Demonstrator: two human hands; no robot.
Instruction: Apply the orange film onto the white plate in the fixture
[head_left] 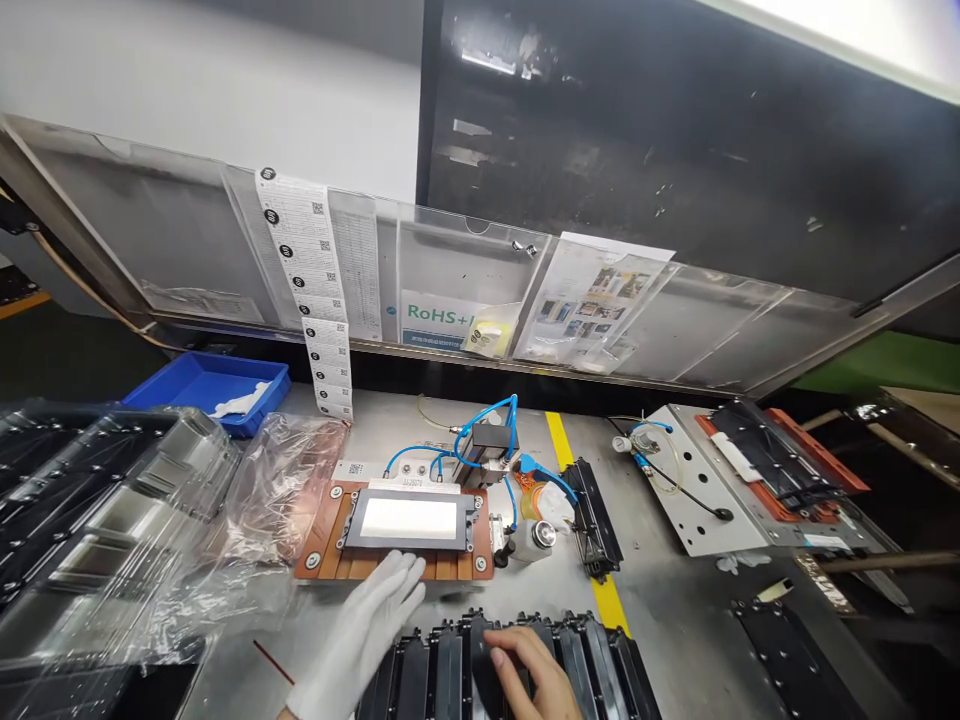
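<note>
My left hand wears a white glove and lies flat, fingers spread, on the front edge of a brown fixture that holds a grey frame with a white panel. My bare right hand rests on a row of black parts standing side by side at the near edge of the table; its fingers curl over the top of one of them. Whether it grips that part I cannot tell. Blue air hoses run to a small block behind the fixture.
Clear plastic trays in a bag fill the left. A blue bin sits behind them. A second fixture on a white plate stands at the right, past a yellow line. A loose black part and small bottle lie mid-table.
</note>
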